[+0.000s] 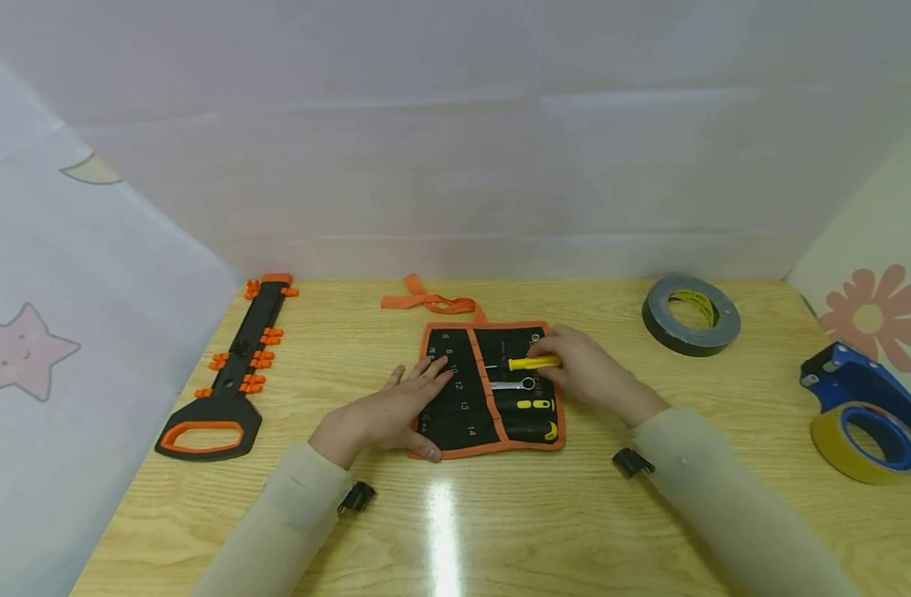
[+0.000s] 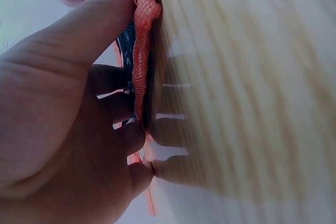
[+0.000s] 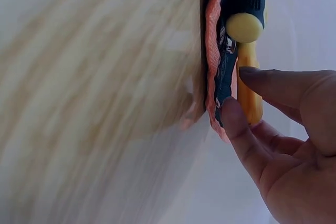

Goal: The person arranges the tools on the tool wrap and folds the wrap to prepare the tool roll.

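Note:
A black fabric tool roll with orange edging (image 1: 451,402) lies unfolded on the table, numbers printed down its left half. My left hand (image 1: 395,406) rests on that half with fingers spread, the thumb at the lower edge. At the roll's right side, my right hand (image 1: 593,373) pinches the yellow handle of a screwdriver (image 1: 533,362) between thumb and fingers. The screwdriver's thin shaft points left toward the orange centre band. Below it in the roll are a combination wrench (image 1: 511,385) and black-and-yellow tools (image 1: 533,405). The right wrist view shows the yellow handle (image 3: 250,98) close to the fingertips.
An orange tie strap (image 1: 448,307) trails behind the roll. To the left lies a black holder with orange clips (image 1: 235,365). On the right are a grey tape roll (image 1: 652,319) and a blue tape dispenser (image 1: 884,381) with yellow tape. White walls stand behind and beside the table.

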Demonstrator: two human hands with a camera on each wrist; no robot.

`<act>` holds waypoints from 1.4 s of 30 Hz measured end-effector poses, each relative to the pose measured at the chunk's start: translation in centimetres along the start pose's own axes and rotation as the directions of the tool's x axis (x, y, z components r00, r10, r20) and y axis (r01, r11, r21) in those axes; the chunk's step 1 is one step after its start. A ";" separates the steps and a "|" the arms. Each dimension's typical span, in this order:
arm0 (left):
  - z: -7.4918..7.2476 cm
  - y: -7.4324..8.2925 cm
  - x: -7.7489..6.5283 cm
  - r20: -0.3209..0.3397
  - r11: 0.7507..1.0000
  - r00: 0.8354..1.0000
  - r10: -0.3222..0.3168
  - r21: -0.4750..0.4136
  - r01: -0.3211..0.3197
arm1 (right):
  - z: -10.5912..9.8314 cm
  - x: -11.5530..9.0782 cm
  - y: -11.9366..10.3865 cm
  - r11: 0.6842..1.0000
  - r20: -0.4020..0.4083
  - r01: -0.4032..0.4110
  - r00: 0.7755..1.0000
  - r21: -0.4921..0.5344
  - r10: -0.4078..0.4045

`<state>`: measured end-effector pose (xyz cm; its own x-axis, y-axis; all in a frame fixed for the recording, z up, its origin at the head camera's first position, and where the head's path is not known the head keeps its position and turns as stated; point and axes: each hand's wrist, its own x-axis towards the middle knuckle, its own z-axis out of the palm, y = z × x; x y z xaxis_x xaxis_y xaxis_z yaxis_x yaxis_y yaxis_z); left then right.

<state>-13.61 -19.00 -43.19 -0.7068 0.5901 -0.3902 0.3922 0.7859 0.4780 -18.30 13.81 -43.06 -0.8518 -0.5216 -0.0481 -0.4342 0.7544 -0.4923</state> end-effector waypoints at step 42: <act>0.1 -0.1 0.3 0.006 1.000 1.000 -0.009 -0.010 0.009 | 1.2 2.4 -1.2 0.999 0.074 0.050 0.996 -0.006 -0.049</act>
<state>-13.79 -18.91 -43.42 -0.7067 0.5841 -0.3993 0.3800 0.7894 0.4822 -19.49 11.18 -43.61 -0.8054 -0.5861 -0.0881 -0.4778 0.7300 -0.4887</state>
